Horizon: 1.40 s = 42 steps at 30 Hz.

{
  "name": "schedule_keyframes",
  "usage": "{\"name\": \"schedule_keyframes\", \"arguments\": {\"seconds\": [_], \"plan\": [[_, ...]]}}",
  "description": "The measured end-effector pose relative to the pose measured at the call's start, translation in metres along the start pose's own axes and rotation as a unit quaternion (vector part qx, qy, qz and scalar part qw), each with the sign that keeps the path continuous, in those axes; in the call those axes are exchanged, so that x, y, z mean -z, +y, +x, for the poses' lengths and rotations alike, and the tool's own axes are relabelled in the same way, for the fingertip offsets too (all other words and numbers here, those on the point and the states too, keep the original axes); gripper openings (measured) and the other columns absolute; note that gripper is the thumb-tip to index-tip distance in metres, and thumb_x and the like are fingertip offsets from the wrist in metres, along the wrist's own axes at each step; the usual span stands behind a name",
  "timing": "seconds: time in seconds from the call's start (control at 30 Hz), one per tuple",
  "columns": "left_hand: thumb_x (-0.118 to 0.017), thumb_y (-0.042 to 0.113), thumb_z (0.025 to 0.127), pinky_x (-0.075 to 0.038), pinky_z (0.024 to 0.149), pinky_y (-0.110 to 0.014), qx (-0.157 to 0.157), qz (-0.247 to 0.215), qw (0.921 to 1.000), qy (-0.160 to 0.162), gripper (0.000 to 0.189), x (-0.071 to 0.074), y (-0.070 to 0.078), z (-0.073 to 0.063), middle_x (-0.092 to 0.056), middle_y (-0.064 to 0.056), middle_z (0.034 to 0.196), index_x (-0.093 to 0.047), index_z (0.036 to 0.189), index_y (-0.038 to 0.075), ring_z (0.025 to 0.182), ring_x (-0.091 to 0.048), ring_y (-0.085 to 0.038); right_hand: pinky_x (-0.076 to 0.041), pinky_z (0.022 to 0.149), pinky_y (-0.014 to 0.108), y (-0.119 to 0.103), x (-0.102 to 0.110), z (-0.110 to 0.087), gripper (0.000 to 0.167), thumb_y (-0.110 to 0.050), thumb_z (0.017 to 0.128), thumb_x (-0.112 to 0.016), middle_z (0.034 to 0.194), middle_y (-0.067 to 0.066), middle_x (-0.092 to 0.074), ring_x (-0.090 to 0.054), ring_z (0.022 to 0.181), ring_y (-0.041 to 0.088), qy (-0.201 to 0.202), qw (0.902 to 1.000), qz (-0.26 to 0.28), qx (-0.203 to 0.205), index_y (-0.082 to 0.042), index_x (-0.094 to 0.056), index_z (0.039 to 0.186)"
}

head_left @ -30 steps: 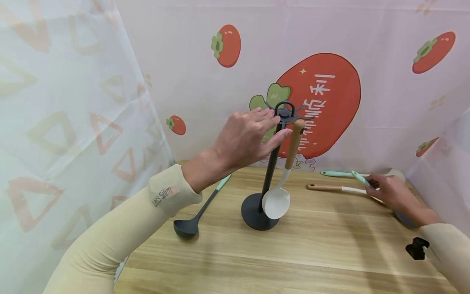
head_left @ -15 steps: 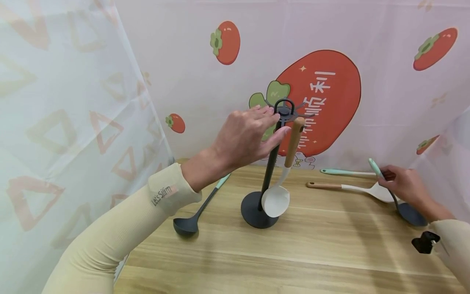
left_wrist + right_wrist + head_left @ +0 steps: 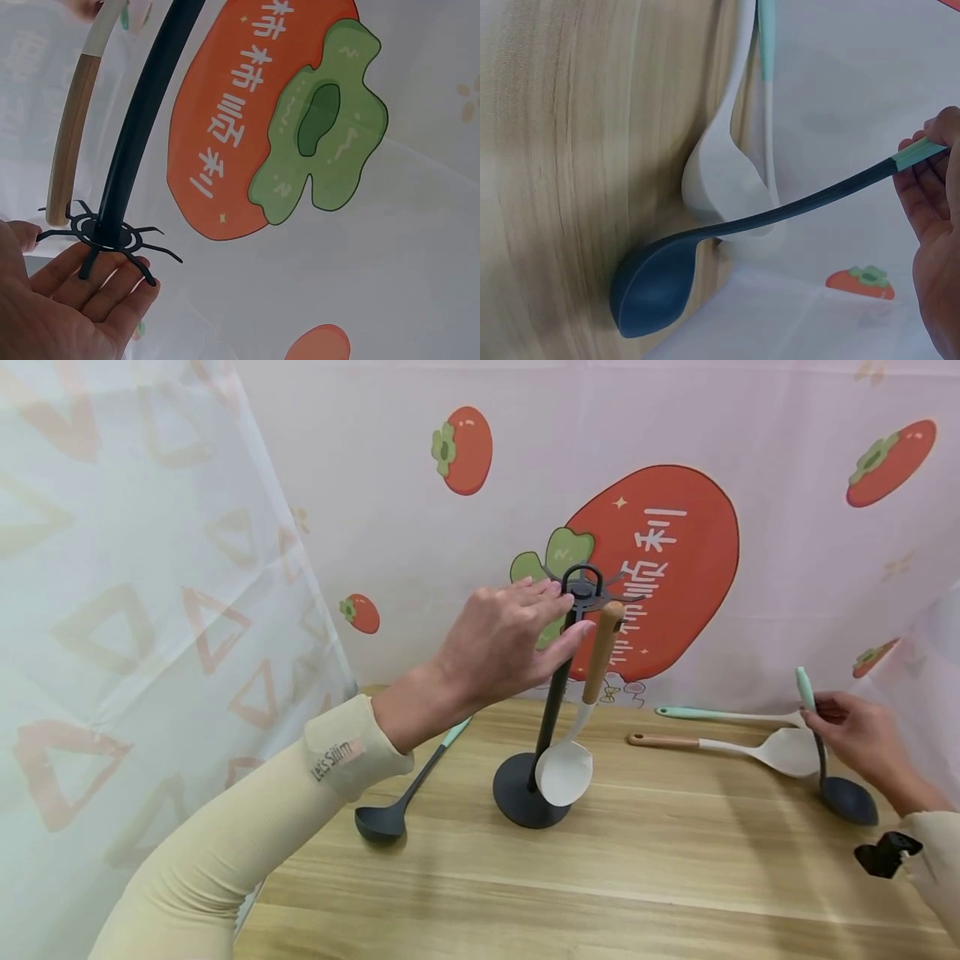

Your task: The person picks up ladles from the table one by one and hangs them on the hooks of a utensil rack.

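Note:
My left hand (image 3: 498, 639) touches the top of a black utensil stand (image 3: 553, 714), fingers extended against its hook ring. The left wrist view has the fingertips beside the hooks (image 3: 154, 234). A white ladle (image 3: 564, 774) with a wooden handle hangs from the stand. At the right, my right hand (image 3: 862, 737) pinches the mint handle of a dark serving spoon (image 3: 656, 289), whose bowl slants downward near the tabletop; whether it touches is hard to tell. Behind it lie a white spoon-like utensil (image 3: 787, 752) with a wooden handle and another with a mint handle (image 3: 693, 713).
A dark ladle (image 3: 382, 822) with a mint handle lies left of the stand on the wooden table (image 3: 600, 893). White printed cloth (image 3: 390, 510) forms walls at the back and both sides.
My right hand has moved right, and the dark spoon's handle has swung from slanting left to nearly upright. The left hand stays at the stand's top.

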<state>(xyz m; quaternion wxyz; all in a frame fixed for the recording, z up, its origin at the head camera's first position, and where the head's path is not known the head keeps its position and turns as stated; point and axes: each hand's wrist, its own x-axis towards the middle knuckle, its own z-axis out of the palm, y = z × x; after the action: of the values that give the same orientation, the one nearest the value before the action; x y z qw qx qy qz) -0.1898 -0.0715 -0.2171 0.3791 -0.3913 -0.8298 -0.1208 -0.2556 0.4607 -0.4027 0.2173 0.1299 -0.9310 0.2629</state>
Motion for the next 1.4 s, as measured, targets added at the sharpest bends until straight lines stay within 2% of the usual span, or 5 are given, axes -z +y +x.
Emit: {"name": "schedule_keyframes", "arguments": {"seconds": [0.67,0.87,1.07,1.27,1.4], "plan": [[-0.068,0.031,0.104,-0.057,0.106,-0.043,-0.009,-0.014,0.9998,0.012,0.036,-0.002,-0.001,-0.002,-0.077,-0.021,0.117,-0.080,0.117,-0.001,0.113,-0.076,-0.032,-0.036,0.058,-0.005,0.011,0.012,-0.003,0.026,0.007,0.098,-0.068,0.106,0.048,-0.064,-0.032,0.079,-0.037,0.023,0.9981,-0.037,-0.043,0.023,-0.060,0.116],[-0.068,0.032,0.104,-0.056,0.107,-0.042,-0.008,-0.009,0.9999,0.006,0.038,-0.001,0.000,-0.001,-0.077,-0.020,0.118,-0.080,0.118,-0.001,0.113,-0.076,-0.032,-0.033,0.056,-0.004,0.010,0.014,-0.004,0.031,0.005,0.100,-0.066,0.110,0.049,-0.062,-0.064,0.074,0.004,0.016,0.9964,-0.053,-0.065,0.024,-0.056,0.123],[-0.068,0.033,0.104,-0.056,0.107,-0.042,-0.008,-0.005,0.9999,0.006,0.038,0.000,0.000,-0.001,-0.077,-0.020,0.118,-0.080,0.118,-0.001,0.113,-0.076,-0.032,-0.032,0.055,-0.002,0.011,0.020,-0.005,0.031,0.002,0.102,-0.064,0.109,0.047,-0.064,-0.030,0.080,-0.030,0.024,0.9948,-0.065,-0.074,0.023,-0.057,0.123],[-0.068,0.032,0.104,-0.056,0.106,-0.042,-0.009,-0.004,0.9999,0.006,0.037,0.000,0.000,-0.001,-0.077,-0.021,0.118,-0.080,0.118,-0.001,0.114,-0.075,-0.032,-0.031,0.054,-0.002,0.009,0.024,-0.007,0.028,0.002,0.103,-0.063,0.109,0.046,-0.064,-0.029,0.078,-0.032,0.035,0.9938,-0.070,-0.080,0.023,-0.058,0.121],[-0.068,0.032,0.104,-0.057,0.105,-0.043,-0.009,0.001,0.9999,0.006,0.038,-0.001,0.000,-0.001,-0.076,-0.021,0.119,-0.080,0.119,-0.001,0.113,-0.075,-0.033,-0.027,0.055,-0.003,0.008,0.027,-0.008,0.031,0.000,0.104,-0.062,0.112,0.048,-0.062,-0.069,0.076,0.015,0.036,0.9917,-0.075,-0.098,0.023,-0.056,0.123]]}}
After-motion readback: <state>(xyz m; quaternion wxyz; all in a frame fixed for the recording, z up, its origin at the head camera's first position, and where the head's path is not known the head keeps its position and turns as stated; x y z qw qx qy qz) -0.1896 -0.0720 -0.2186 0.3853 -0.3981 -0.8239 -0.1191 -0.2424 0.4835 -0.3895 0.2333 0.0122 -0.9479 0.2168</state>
